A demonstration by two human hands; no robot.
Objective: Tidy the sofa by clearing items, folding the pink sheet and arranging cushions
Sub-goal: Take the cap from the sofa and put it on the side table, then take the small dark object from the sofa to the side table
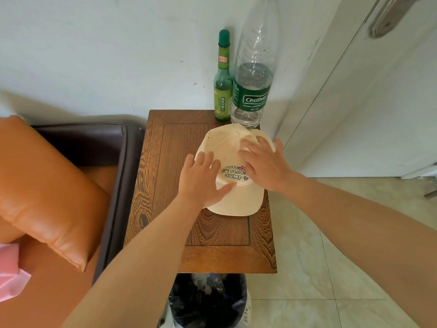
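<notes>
On the wooden table my left hand and right hand rest flat, fingers spread, on the cap; nudging it back could topple the bottles just behind it.

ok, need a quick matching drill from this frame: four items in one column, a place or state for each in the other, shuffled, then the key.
Things
1. cap
2. water bottle
3. bin
4. pink sheet

Places or states
A. on the floor at the side table's near end
B. upright at the table's far edge
C. under both hands
D. on the sofa, at the left frame edge

Pairs: 1-C, 2-B, 3-A, 4-D
</notes>
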